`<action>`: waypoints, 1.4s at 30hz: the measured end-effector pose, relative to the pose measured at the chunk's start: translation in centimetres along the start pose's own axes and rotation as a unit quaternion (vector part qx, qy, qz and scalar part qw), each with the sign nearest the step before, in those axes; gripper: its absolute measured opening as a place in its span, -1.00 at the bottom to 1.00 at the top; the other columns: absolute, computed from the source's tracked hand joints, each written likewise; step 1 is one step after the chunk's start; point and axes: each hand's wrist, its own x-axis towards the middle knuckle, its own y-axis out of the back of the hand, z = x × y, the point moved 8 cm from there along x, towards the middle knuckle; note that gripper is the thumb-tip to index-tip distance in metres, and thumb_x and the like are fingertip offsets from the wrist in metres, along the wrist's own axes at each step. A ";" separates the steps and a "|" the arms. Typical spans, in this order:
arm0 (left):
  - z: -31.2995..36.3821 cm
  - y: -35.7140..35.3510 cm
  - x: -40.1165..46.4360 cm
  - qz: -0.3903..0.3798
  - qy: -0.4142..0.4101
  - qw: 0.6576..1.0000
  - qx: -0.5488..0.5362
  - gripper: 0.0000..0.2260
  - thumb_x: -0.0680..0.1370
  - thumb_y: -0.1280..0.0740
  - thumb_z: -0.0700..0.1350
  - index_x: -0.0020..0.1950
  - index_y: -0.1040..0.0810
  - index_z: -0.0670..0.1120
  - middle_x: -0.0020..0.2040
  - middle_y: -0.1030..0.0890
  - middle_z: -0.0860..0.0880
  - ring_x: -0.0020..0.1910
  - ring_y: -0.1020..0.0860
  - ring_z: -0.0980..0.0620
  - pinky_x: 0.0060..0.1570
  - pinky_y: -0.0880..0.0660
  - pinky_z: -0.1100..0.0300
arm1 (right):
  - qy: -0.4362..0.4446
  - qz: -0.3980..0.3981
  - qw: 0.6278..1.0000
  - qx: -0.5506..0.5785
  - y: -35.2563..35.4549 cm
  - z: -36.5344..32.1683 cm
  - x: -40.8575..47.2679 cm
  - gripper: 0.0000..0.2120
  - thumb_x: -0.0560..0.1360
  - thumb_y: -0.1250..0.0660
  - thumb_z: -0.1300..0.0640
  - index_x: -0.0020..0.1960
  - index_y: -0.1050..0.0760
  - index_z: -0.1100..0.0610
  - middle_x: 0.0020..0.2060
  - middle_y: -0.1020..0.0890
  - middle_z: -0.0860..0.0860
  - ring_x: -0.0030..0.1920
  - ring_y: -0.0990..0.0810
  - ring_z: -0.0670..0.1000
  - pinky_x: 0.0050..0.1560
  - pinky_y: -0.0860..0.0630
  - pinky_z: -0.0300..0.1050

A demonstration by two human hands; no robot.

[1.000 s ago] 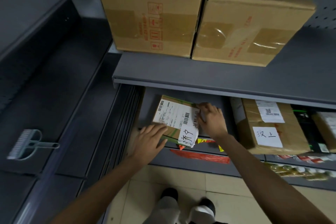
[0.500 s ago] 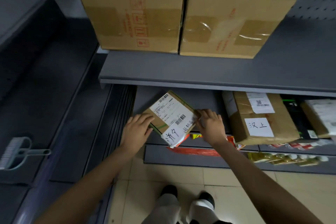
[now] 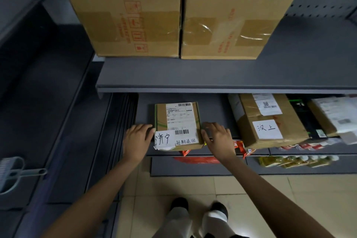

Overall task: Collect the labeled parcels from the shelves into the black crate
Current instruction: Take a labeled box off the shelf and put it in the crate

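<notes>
A grey upper shelf (image 3: 222, 75) carries two large cardboard boxes (image 3: 179, 15) standing side by side, their sides touching. Below it, the middle shelf (image 3: 212, 110) bears a small flat parcel (image 3: 178, 125) with a printed label, lying square at the front edge. Well to its right sits a brown taped parcel (image 3: 268, 121) with a handwritten white tag, then a black box (image 3: 307, 120) and another labelled parcel (image 3: 328, 116) just beside it. The lowest shelf (image 3: 193, 168) holds red packets (image 3: 195, 159) and yellow bottles (image 3: 295, 160). Beneath lies a tiled floor (image 3: 241, 189).

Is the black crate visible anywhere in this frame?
No: only grey shelves, cardboard parcels such as the small parcel, a brush and floor tiles show.
</notes>
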 end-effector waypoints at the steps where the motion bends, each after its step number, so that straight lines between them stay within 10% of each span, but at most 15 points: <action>1: 0.1 -0.2 -0.2 -0.009 0.002 1.000 -0.004 -0.58 0.52 -0.13 0.13 0.03 -0.62 -0.13 -0.08 -0.66 -0.09 -0.10 -0.57 -0.13 -0.10 -0.47 0.06 | -0.001 -0.011 1.000 -0.001 -0.1 -0.3 0.5 -0.42 0.52 0.08 -0.21 0.20 -0.51 0.11 0.06 -0.60 0.08 0.04 -0.56 0.11 0.05 -0.40 -0.02; 19: 0.2 -0.8 -3.3 -0.027 -0.012 0.999 -0.022 -0.57 0.52 -0.11 0.13 0.03 -0.60 -0.16 -0.12 -0.64 -0.09 -0.15 -0.59 -0.12 -0.17 -0.50 0.10 | -0.034 -0.085 0.994 0.056 -3.9 0.2 -1.2 -0.46 0.58 -0.01 -0.24 0.38 -0.34 0.07 0.18 -0.54 0.01 0.19 -0.47 0.01 0.25 -0.30 -0.05; 42: 4.4 2.2 0.3 0.000 -0.121 0.993 -0.002 -0.77 0.52 -0.16 -0.05 -0.01 -0.56 -0.11 -0.09 -0.63 -0.03 -0.16 -0.55 -0.07 -0.17 -0.44 0.10 | -0.133 0.042 0.975 0.172 3.5 2.9 -1.8 -0.29 0.42 0.04 -0.47 -0.07 -0.49 0.14 -0.19 -0.54 0.00 -0.11 -0.53 0.01 0.02 -0.48 0.10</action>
